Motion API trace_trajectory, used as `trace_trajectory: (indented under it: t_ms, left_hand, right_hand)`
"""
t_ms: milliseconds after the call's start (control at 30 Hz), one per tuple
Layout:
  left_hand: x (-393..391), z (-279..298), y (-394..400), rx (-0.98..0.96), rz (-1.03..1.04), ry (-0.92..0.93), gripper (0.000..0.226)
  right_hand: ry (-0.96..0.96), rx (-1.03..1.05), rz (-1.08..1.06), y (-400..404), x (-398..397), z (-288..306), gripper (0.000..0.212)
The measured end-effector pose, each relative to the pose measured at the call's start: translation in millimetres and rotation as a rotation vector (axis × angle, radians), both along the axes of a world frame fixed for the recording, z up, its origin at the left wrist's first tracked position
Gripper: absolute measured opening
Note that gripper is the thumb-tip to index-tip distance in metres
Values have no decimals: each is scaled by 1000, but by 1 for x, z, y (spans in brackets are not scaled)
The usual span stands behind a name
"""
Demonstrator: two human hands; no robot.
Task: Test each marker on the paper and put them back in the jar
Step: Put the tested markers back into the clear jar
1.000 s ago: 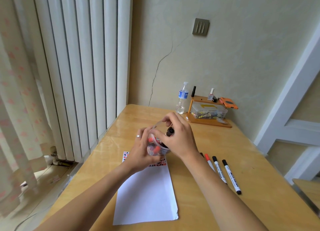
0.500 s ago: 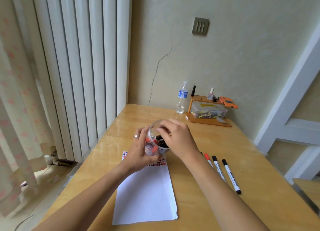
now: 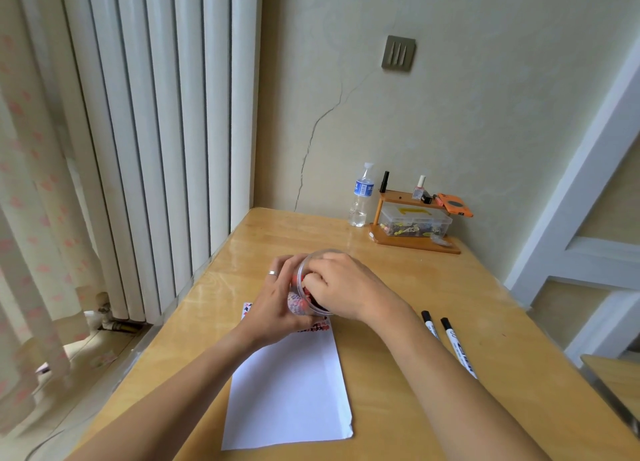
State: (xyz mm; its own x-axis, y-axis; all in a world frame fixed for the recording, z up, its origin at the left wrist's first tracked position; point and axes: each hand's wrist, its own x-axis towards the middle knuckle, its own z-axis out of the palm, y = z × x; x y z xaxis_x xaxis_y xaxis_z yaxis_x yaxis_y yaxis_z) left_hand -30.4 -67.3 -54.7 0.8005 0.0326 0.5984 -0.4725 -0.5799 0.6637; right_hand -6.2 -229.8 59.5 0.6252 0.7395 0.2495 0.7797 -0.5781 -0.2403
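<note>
Left hand (image 3: 277, 305) cupping round clear plastic jar (image 3: 304, 287), right hand (image 3: 343, 287) inside

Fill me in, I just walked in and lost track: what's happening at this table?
A person is sorting markers. Their left hand holds a clear round plastic jar tilted over the far end of a white paper sheet, which carries red and black test marks. Their right hand reaches into the jar's mouth, fingers curled. Two black-capped white markers lie on the wooden table to the right, not yet in the jar.
</note>
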Motion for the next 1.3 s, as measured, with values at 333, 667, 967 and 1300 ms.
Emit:
trace_trajectory:
  t_ms: [333, 667, 967, 1300]
  left_hand:
    - [10, -7, 3, 80, 65, -10, 106]
    - [17, -6, -31, -19, -59, -4, 111]
    - [22, -8, -46, -32, -75, -8, 110]
    - [16, -8, -36, -40, -11, -1, 112]
  right_hand:
    - [-419, 512, -298, -50, 36, -52, 16]
    - [281, -200, -1103, -134, 83, -139, 101]
    - [61, -34, -931, -127, 73, -141, 37]
    - [205, -62, -845, -106, 74, -129, 33]
